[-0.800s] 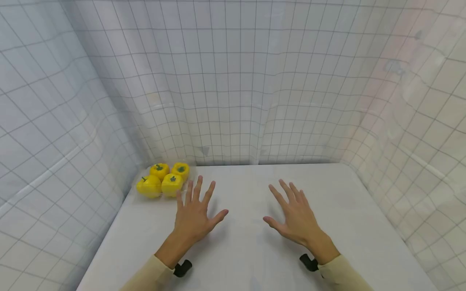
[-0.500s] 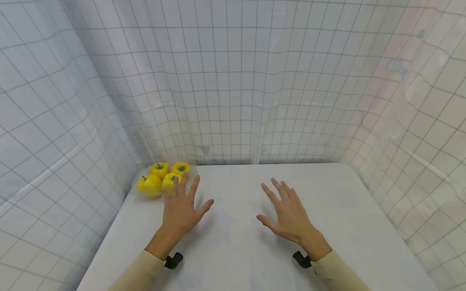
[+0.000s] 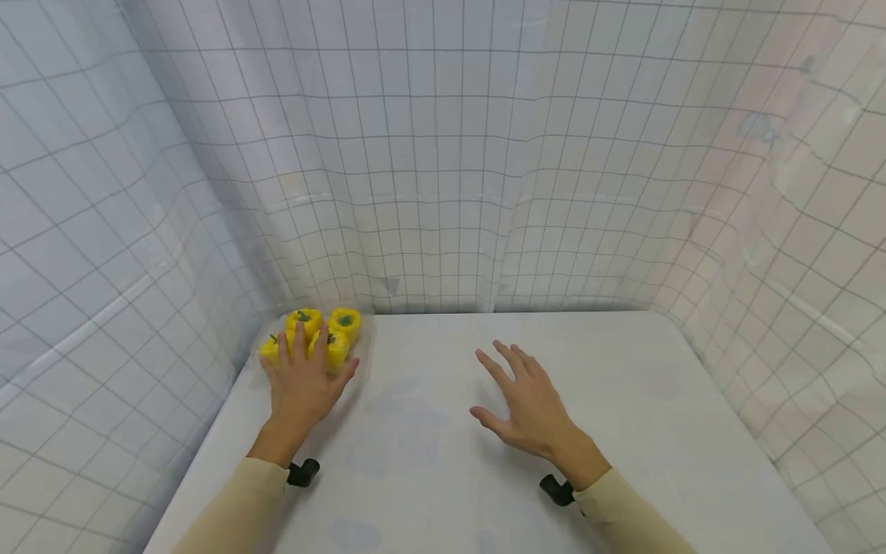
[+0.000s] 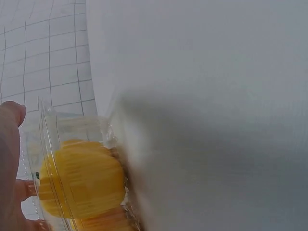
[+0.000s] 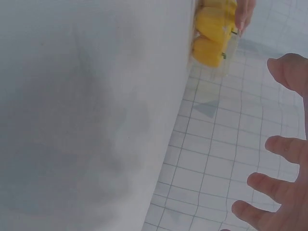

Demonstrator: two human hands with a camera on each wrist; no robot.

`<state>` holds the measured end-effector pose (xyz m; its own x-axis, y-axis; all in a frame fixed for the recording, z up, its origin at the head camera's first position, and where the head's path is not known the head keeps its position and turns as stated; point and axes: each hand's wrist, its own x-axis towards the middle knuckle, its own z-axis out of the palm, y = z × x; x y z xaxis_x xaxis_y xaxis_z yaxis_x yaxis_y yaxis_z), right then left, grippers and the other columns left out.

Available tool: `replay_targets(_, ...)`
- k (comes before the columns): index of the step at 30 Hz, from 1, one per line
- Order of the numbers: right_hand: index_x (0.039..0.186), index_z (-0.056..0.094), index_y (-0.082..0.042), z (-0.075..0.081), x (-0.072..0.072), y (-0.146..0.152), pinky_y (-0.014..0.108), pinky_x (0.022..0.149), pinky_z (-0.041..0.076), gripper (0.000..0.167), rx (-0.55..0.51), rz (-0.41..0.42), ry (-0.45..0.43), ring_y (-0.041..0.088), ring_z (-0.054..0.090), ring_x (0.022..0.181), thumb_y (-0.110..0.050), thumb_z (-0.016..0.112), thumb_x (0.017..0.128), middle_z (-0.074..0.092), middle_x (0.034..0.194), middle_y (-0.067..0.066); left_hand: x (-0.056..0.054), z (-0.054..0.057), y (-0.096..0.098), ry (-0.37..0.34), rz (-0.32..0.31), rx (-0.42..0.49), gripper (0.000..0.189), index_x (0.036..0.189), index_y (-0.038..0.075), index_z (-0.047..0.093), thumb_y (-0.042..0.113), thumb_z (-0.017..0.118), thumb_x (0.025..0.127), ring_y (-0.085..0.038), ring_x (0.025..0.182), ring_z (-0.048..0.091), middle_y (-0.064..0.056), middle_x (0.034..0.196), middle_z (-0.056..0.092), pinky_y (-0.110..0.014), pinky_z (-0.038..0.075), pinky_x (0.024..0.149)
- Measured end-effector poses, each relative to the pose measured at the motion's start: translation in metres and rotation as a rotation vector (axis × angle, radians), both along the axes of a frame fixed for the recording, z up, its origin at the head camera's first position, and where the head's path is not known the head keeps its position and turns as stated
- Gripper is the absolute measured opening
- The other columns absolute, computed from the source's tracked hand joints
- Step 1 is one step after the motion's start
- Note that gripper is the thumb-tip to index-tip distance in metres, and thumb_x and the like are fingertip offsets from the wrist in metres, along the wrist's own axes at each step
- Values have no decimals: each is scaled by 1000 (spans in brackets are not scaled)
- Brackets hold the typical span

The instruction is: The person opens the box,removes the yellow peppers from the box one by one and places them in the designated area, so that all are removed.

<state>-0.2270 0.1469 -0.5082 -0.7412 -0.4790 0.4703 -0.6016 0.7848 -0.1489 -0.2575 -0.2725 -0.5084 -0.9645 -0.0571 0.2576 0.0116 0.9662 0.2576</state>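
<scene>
Several yellow bell peppers (image 3: 344, 322) with green stems sit in a clear plastic container (image 4: 72, 124) at the back left of the table. Over this container hovers my left hand (image 3: 301, 388), its fingers spread and partly covering the front peppers. In the left wrist view, its thumb and fingers are close to the container's upper side; whether they touch it I cannot tell. My right hand (image 3: 529, 408) is held above the middle right of the table with fingers apart, holding nothing. The right wrist view shows the peppers (image 5: 208, 52) far off, beyond its thumb.
White sheets with a grey grid (image 3: 443, 177) hang behind the table and along both sides. The white tabletop (image 3: 415, 431) runs between them. Black wrist mounts (image 3: 303, 472) stick out at both sleeves.
My left hand has moved left and a little forward, from beside the peppers to over them. The right hand has drifted left, fingers still spread. The container has not visibly moved.
</scene>
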Motion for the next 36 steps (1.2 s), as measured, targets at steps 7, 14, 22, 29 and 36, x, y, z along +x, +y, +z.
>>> replay_targets(7, 176, 53, -20, 2, -7, -13, 72, 124, 55, 90, -3, 39, 39, 55, 60, 155, -54, 88, 100, 57, 176, 21, -5, -3, -6, -16, -12, 54, 95, 187, 20, 26, 73, 57, 114, -69, 176, 6, -35, 191, 18, -99, 0, 130)
replay_targets(14, 176, 52, -21, 10, -11, -28, 70, 125, 55, 86, 11, 72, 4, 52, 59, 158, -53, 85, 104, 55, 178, 19, 1, -2, -9, 14, -17, 25, 90, 185, 19, 33, 68, 60, 114, -70, 173, 16, -35, 186, 28, -100, 7, 130)
replay_targets(22, 177, 51, -21, 13, -14, -40, 69, 125, 56, 81, 8, 109, -29, 50, 59, 159, -50, 82, 108, 56, 177, 18, 8, -6, -6, 71, -50, 1, 80, 181, 20, 41, 58, 62, 115, -71, 167, 26, -35, 180, 39, -101, 10, 128)
replay_targets(29, 177, 51, -22, 10, -20, -52, 66, 126, 57, 77, 17, 127, -34, 47, 60, 158, -47, 81, 110, 57, 176, 18, 18, -8, 3, 83, -82, 23, 70, 179, 20, 45, 43, 64, 116, -70, 166, 28, -33, 178, 42, -102, 10, 127)
replay_targets(36, 174, 54, -20, 11, -26, -73, 63, 121, 61, 73, -2, 154, -13, 45, 62, 156, -41, 82, 110, 59, 173, 18, 23, -6, 11, 101, -94, 30, 64, 175, 20, 51, 35, 64, 114, -68, 165, 32, -32, 175, 47, -103, 10, 126)
